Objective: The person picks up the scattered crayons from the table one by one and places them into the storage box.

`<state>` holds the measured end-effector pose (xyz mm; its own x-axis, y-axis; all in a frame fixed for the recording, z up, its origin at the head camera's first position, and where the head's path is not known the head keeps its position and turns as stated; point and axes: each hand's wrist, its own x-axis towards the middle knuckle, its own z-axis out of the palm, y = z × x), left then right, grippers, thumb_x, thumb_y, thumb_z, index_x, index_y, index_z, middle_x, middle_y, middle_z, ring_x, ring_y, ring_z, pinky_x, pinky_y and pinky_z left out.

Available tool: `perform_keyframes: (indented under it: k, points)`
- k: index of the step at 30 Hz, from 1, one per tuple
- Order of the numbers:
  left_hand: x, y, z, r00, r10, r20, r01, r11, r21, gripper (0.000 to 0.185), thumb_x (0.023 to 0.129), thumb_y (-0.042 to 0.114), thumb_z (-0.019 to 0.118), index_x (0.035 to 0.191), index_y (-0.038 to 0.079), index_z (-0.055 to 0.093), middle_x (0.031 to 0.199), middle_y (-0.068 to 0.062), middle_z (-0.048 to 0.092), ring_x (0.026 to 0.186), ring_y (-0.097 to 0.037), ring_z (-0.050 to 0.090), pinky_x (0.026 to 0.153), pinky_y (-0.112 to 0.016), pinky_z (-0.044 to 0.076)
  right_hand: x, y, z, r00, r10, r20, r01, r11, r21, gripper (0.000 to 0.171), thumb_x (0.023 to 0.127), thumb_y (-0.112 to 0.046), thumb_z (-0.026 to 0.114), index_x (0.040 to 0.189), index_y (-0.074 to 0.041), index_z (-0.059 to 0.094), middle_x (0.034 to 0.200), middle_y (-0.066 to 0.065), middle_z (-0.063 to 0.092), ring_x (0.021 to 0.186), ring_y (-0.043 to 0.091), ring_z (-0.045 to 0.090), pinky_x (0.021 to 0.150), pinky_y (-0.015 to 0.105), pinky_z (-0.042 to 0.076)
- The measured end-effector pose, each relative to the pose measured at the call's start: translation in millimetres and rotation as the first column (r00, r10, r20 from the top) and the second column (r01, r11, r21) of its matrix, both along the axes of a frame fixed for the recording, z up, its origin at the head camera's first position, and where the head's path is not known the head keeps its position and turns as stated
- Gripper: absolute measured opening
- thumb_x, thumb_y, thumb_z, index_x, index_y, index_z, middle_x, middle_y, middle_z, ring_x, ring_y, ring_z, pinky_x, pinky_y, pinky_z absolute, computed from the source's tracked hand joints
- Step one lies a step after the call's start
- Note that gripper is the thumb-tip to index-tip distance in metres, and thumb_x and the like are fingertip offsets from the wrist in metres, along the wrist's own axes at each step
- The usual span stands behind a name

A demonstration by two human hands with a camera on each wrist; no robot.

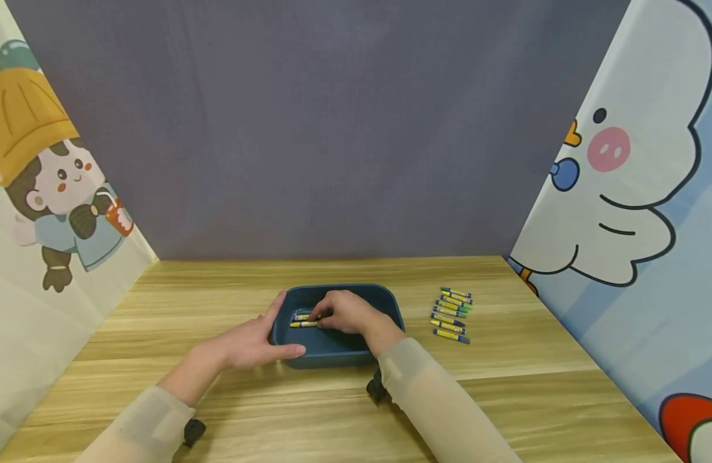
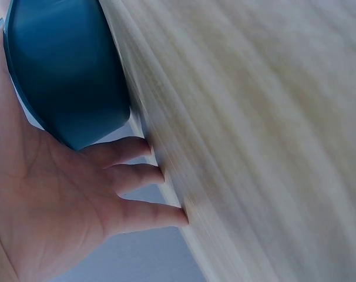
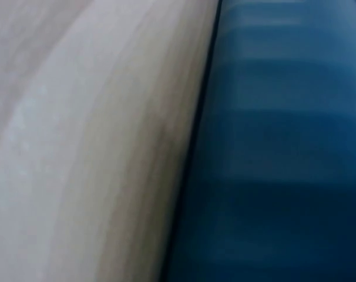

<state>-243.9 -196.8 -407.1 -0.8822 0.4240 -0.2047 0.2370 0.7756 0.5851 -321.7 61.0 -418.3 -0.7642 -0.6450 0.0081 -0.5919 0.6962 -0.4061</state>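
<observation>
Right hand (image 1: 346, 313): inside blue tray (image 1: 390, 302), fingertips pinching a crayon (image 1: 303, 317) beside a second crayon.
Left hand (image 1: 257, 341): fingers spread, cupping tray's left corner.

Bare light wooden tabletop (image 1: 217, 296) lay open left of and behind the dark blue rectangular plastic tub (image 1: 390, 302). To its right, a row of yellow-wrapped crayons (image 1: 451, 314) blocked part of the surface. Printed cartoon fabric side panels (image 1: 639, 257) and a plain grey back wall (image 1: 332, 128) closed the table on three sides.
</observation>
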Motion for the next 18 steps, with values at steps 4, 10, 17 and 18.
perform_keyframes:
  k: [4,10,17,18]
  points:
    - [0.7,-0.4,0.6,1.000,0.001,-0.001,-0.001,1.000,-0.002,0.128,0.096,0.077,0.068,0.177,0.024,-0.016,0.171,-0.040,0.032,0.150,-0.055,0.050,0.116,-0.067,0.046,0.8,-1.1,1.3,1.000,0.002,0.002,-0.002,1.000,-0.002,0.022,0.102,-0.020,0.082,0.121,-0.029,0.087,0.114,-0.006,0.076,0.098,0.007,0.064,0.097,0.032,0.056]
    - [0.9,-0.6,1.1,1.000,0.002,-0.004,-0.002,1.000,0.005,0.128,0.096,0.075,0.069,0.177,0.023,-0.015,0.170,-0.040,0.035,0.143,-0.048,0.058,0.112,-0.064,0.050,1.5,-1.2,1.9,1.000,-0.004,0.014,0.004,1.000,-0.012,0.022,0.102,-0.021,0.082,0.122,-0.030,0.086,0.114,-0.007,0.076,0.099,0.006,0.064,0.096,0.032,0.056]
    - [0.7,-0.5,0.7,1.000,0.003,-0.004,-0.003,1.000,0.003,0.128,0.096,0.076,0.069,0.177,0.023,-0.015,0.170,-0.040,0.034,0.146,-0.051,0.055,0.114,-0.065,0.048,3.4,-1.3,4.9,1.000,-0.002,-0.003,0.002,1.000,-0.014,0.023,0.103,-0.022,0.080,0.124,-0.029,0.085,0.117,-0.006,0.075,0.103,0.009,0.066,0.097,0.033,0.057]
    - [0.5,-0.4,0.5,1.000,0.003,-0.003,-0.003,1.000,0.003,0.128,0.096,0.076,0.069,0.177,0.023,-0.015,0.171,-0.040,0.033,0.147,-0.051,0.054,0.115,-0.065,0.048,3.9,-1.4,6.1,1.000,-0.002,-0.012,0.002,1.000,-0.011,0.023,0.103,-0.022,0.080,0.125,-0.029,0.085,0.118,-0.006,0.075,0.105,0.010,0.066,0.097,0.033,0.057]
